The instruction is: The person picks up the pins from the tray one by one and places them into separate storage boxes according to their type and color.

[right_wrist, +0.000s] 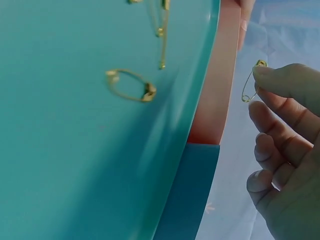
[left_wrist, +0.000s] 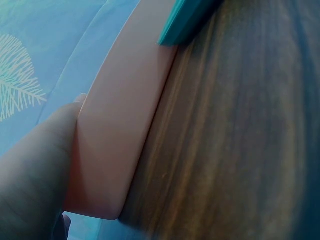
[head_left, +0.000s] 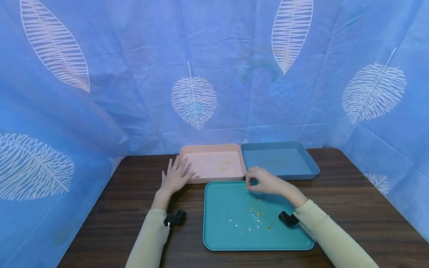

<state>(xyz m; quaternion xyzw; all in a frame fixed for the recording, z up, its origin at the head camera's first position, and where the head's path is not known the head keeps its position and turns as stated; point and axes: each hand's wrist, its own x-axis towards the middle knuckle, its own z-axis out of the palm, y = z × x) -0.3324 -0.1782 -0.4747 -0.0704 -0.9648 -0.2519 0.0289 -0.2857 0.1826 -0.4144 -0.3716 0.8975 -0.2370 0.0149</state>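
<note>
Has nearest, on a dark wooden table (head_left: 117, 223), a teal tray (head_left: 221, 203) strewn with silver and gold safety pins (head_left: 258, 220). Over its far edge, pinches a gold pin (right_wrist: 261, 63) between thumb and index finger of the right hand (head_left: 264, 181). Farther left, touches the left end of a pink tray (head_left: 204, 160) with the left hand (head_left: 173, 179) spread. Has, toward that tray's right side, a few gold pins (head_left: 231, 171); just right of it, a blue tray (head_left: 278, 160); behind all, a leaf-patterned blue cloth (head_left: 234, 100).

3 trays (head_left: 221, 201) (head_left: 204, 160) (head_left: 271, 154), 2 hands (head_left: 172, 180) (head_left: 266, 182), over 10 safety pins (right_wrist: 149, 92)
</note>
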